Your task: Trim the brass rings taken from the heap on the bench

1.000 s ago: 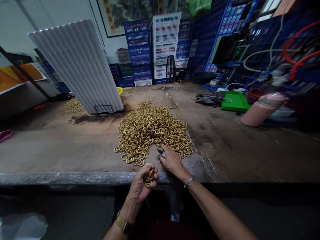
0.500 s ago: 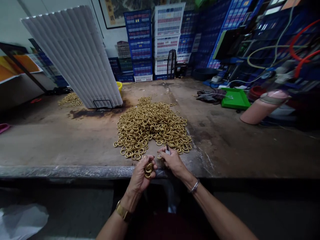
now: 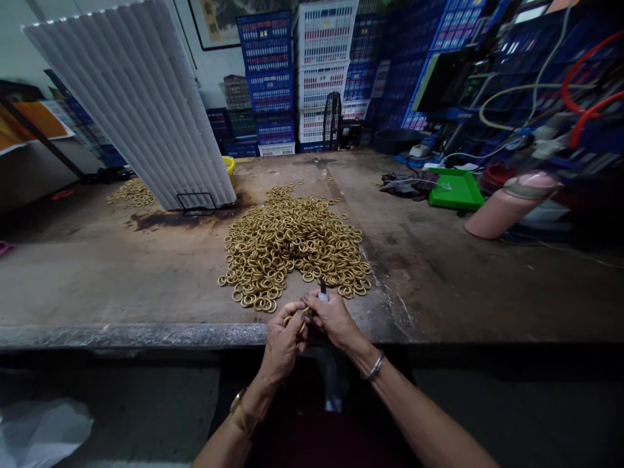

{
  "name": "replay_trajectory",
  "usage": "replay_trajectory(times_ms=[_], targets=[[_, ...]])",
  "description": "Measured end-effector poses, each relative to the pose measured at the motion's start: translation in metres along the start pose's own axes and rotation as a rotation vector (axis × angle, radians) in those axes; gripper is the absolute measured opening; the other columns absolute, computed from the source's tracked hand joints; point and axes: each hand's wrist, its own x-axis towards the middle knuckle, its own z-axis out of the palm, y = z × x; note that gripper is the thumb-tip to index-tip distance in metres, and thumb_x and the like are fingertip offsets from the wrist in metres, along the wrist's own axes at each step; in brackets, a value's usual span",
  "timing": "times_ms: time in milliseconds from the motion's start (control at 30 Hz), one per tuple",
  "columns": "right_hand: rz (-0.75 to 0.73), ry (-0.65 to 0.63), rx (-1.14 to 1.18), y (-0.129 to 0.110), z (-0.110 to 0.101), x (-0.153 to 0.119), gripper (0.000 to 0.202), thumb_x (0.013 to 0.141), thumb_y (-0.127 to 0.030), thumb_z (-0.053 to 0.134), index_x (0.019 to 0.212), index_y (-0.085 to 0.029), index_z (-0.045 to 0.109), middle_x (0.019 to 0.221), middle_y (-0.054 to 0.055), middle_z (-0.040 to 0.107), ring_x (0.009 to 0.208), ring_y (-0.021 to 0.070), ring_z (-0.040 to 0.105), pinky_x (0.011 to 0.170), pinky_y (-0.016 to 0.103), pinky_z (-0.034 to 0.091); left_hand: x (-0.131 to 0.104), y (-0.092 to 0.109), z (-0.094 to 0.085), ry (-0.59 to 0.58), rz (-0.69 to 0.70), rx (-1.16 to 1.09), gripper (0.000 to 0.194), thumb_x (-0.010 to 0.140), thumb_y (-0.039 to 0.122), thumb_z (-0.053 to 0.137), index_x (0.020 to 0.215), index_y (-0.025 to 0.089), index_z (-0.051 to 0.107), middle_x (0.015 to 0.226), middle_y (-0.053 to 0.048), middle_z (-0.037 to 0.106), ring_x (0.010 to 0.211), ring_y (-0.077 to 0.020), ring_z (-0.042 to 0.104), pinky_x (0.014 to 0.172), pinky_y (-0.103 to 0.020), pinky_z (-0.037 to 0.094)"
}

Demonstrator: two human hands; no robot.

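Observation:
Brass-coloured rings lie in a large heap (image 3: 292,237) on the worktable, just beyond my hands. My left hand (image 3: 280,344) is closed around a few of these rings (image 3: 292,322), its fingers partly covering them. Close against it, my right hand (image 3: 336,320) grips a small knife-like tool (image 3: 322,290) with a pale handle and a dark tip pointing up and away from me. The fingertips of both hands meet at a ring (image 3: 306,310) near the table's front edge. Most of the tool is hidden in my right hand.
A white corrugated panel (image 3: 131,97) leans in a wire stand (image 3: 195,203) at the left, beside a smaller ring pile (image 3: 130,193). To the right are a green tray (image 3: 455,188) and a pink bottle (image 3: 509,207). Stacked crates (image 3: 268,81) stand behind the worktable (image 3: 121,279).
My hands have come together; before, they were apart with a ring at the right fingertips. My left hand has turned, hiding more of its rings. The view has shifted slightly.

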Motion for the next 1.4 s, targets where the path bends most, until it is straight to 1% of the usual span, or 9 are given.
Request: replay_trajectory(times_ms=[233, 400, 533, 600, 667, 833, 967, 1233, 1400], targets=[[-0.060, -0.013, -0.146, 0.002, 0.001, 0.000, 0.027, 0.063, -0.041, 0.059, 0.064, -0.016, 0.050, 0.044, -0.008, 0.041, 0.033, 0.0033, 0.031, 0.032, 0.016, 0.023, 0.000, 0.002, 0.001, -0.001, 0.008, 0.021, 0.029, 0.072, 0.043, 0.059, 0.081, 0.017, 0.051, 0.050, 0.007, 0.043, 0.037, -0.0029, 0.032, 0.034, -0.014, 0.024], [-0.108, -0.020, -0.253, 0.005, 0.000, 0.003, 0.025, 0.064, -0.040, 0.057, 0.062, -0.016, 0.050, 0.045, -0.007, 0.040, 0.037, 0.0048, 0.032, 0.035, 0.017, 0.025, -0.001, 0.004, 0.000, -0.004, -0.002, 0.166, 0.031, 0.072, 0.046, 0.058, 0.074, 0.016, 0.049, 0.046, 0.007, 0.042, 0.036, -0.0032, 0.035, 0.034, -0.014, 0.024], [-0.120, -0.006, -0.313, 0.010, -0.006, 0.008, 0.023, 0.071, -0.038, 0.047, 0.061, -0.018, 0.047, 0.046, -0.007, 0.040, 0.037, 0.0058, 0.032, 0.036, 0.018, 0.026, 0.002, 0.008, -0.002, -0.078, -0.092, -0.071, 0.032, 0.068, 0.043, 0.064, 0.075, 0.016, 0.047, 0.057, 0.006, 0.042, 0.040, -0.0022, 0.037, 0.033, -0.013, 0.022], [-0.193, 0.063, -0.445, 0.012, -0.010, 0.011, 0.021, 0.073, -0.034, 0.045, 0.060, -0.017, 0.048, 0.047, -0.005, 0.043, 0.041, 0.0071, 0.036, 0.041, 0.019, 0.029, 0.004, 0.010, -0.004, -0.130, -0.156, -0.181, 0.032, 0.067, 0.039, 0.066, 0.078, 0.015, 0.047, 0.060, 0.006, 0.041, 0.042, -0.0013, 0.035, 0.034, -0.012, 0.020], [-0.309, 0.082, -0.617, 0.013, -0.015, 0.011, 0.019, 0.073, -0.030, 0.045, 0.062, -0.016, 0.052, 0.051, -0.003, 0.048, 0.047, 0.0087, 0.041, 0.047, 0.019, 0.031, 0.006, 0.010, -0.005, -0.150, -0.187, -0.225, 0.032, 0.068, 0.037, 0.066, 0.080, 0.015, 0.048, 0.061, 0.006, 0.040, 0.042, -0.0009, 0.034, 0.034, -0.011, 0.019], [-0.487, -0.141, -0.937, 0.014, -0.020, 0.003, 0.016, 0.074, -0.020, 0.043, 0.067, -0.017, 0.057, 0.058, 0.000, 0.055, 0.052, 0.0104, 0.045, 0.052, 0.020, 0.029, 0.006, 0.008, -0.004, -0.092, -0.106, -0.127, 0.032, 0.068, 0.041, 0.064, 0.076, 0.016, 0.045, 0.060, 0.006, 0.042, 0.042, -0.0020, 0.036, 0.034, -0.012, 0.021], [-0.497, -0.183, -1.075, 0.013, -0.020, -0.001, 0.018, 0.069, -0.012, 0.042, 0.074, -0.018, 0.059, 0.061, 0.001, 0.059, 0.055, 0.0117, 0.048, 0.053, 0.021, 0.028, 0.005, 0.007, -0.004, -0.050, -0.054, -0.003, 0.034, 0.068, 0.046, 0.061, 0.075, 0.017, 0.044, 0.057, 0.006, 0.043, 0.041, -0.0027, 0.037, 0.034, -0.012, 0.022], [-0.486, -0.229, -1.185, 0.004, -0.017, -0.005, 0.022, 0.072, -0.012, 0.041, 0.078, -0.018, 0.061, 0.065, 0.002, 0.062, 0.058, 0.0125, 0.051, 0.054, 0.022, 0.027, 0.007, 0.003, -0.012, -0.031, -0.010, 0.162, 0.031, 0.074, 0.047, 0.054, 0.076, 0.018, 0.043, 0.054, 0.007, 0.043, 0.039, -0.0027, 0.035, 0.035, -0.012, 0.025], [-0.393, -0.130, -1.300, 0.005, -0.022, 0.003, 0.028, 0.074, -0.015, 0.043, 0.093, -0.019, 0.062, 0.074, 0.004, 0.065, 0.068, 0.0143, 0.056, 0.059, 0.022, 0.030, -0.004, 0.012, -0.006, -0.105, -0.044, 0.131, 0.031, 0.074, 0.046, 0.055, 0.072, 0.018, 0.042, 0.053, 0.007, 0.044, 0.038, -0.0027, 0.036, 0.034, -0.012, 0.024]])
